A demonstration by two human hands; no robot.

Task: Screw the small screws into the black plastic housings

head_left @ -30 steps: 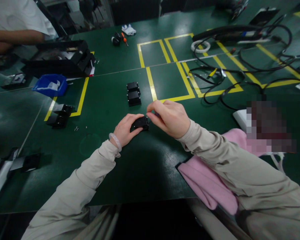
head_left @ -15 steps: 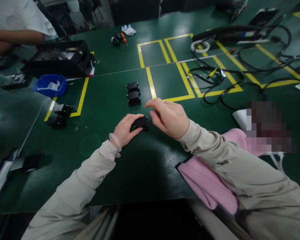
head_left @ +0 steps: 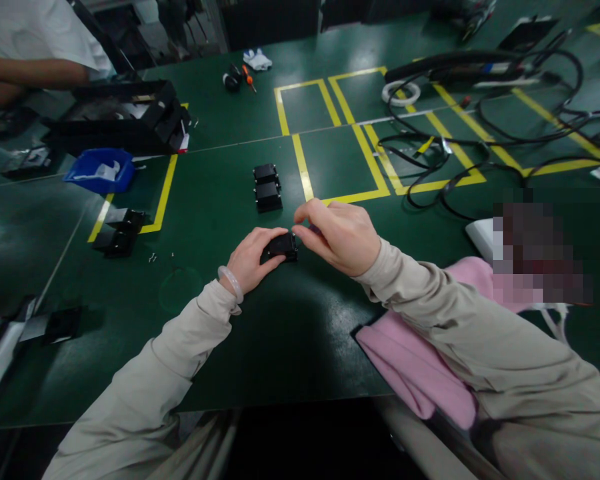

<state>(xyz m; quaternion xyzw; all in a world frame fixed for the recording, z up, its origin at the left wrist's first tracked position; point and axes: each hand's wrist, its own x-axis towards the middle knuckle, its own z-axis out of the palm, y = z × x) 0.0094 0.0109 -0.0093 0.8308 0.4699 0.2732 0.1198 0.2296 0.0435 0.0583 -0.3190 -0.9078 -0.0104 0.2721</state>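
In the head view, the left hand (head_left: pixel 250 259) grips a small black box-shaped part (head_left: pixel 283 246), thumb on the near side and fingers on the far side, just as half a second ago. The part sits on the dark green tabletop (head_left: pixel 290 333), at the same spot. The right hand (head_left: pixel 341 237) is what differs: its thumb and forefinger, more widely parted then, have drawn nearer each other at the part's right end, much as they stood a second ago. Whether they pinch anything, I cannot tell. Farther off, the pair of black box-shaped parts (head_left: pixel 269 195) has not moved, nor have the tiny metallic pieces (head_left: pixel 153 258) to the left or the folded pink cloth (head_left: pixel 410 360) to the near right.
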